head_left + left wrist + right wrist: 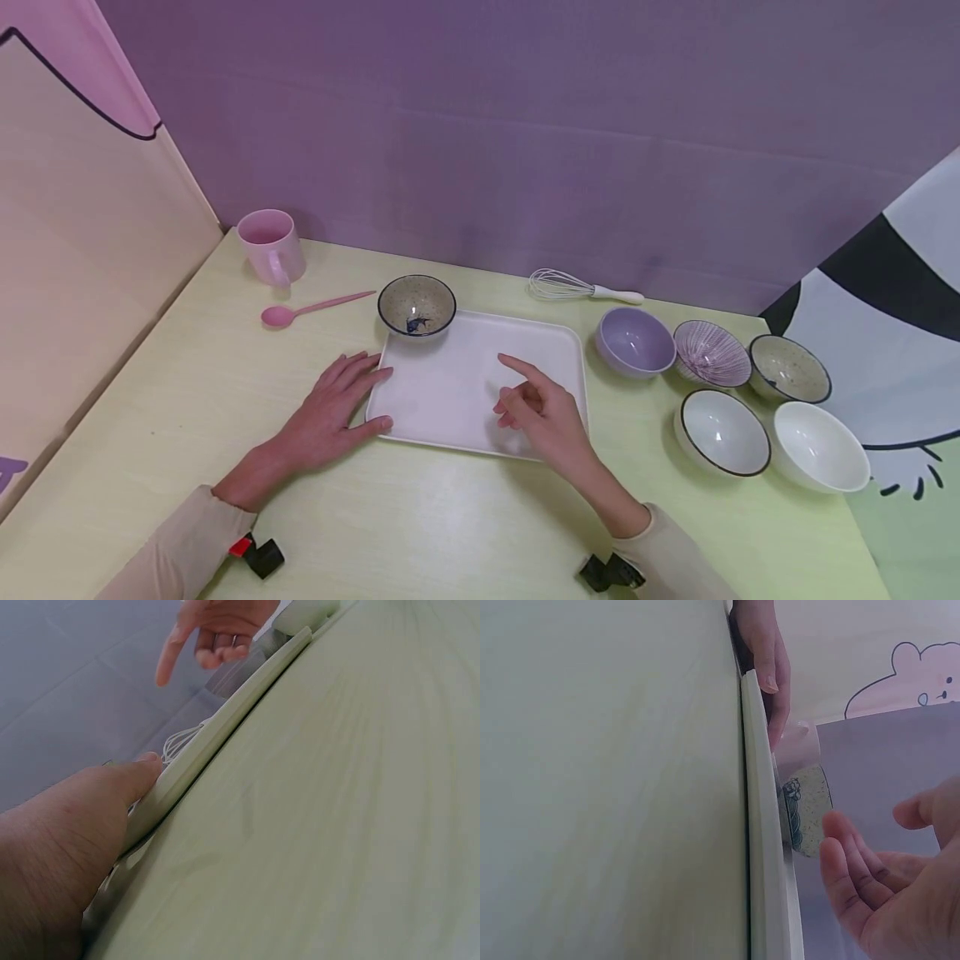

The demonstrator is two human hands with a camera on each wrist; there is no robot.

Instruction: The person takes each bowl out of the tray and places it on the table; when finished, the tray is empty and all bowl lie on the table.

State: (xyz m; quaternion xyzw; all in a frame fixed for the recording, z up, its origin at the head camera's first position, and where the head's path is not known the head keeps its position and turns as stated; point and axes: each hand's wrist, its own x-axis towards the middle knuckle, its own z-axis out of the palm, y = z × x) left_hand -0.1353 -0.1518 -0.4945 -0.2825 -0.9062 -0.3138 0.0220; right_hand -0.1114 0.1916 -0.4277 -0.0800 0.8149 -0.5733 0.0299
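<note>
A white rectangular tray (480,392) lies on the table, and a speckled beige bowl (417,306) with a dark rim and a blue motif inside stands at its back left corner. My left hand (330,412) rests at the tray's left edge, fingers extended, thumb and fingertips touching the rim. Over the tray's right half hovers my right hand (546,421), its index finger pointing out and the others loosely bent. Nothing is in that hand; the right wrist view shows the loosely bent fingers (847,877) apart from the tray.
A pink mug (272,247) and a pink spoon (279,317) are at the back left. Behind the tray lies a whisk (585,287). To the right stand a purple bowl (636,342), a striped bowl (712,353), another speckled bowl (789,368), a dark-rimmed white bowl (722,433) and a plain white bowl (821,447).
</note>
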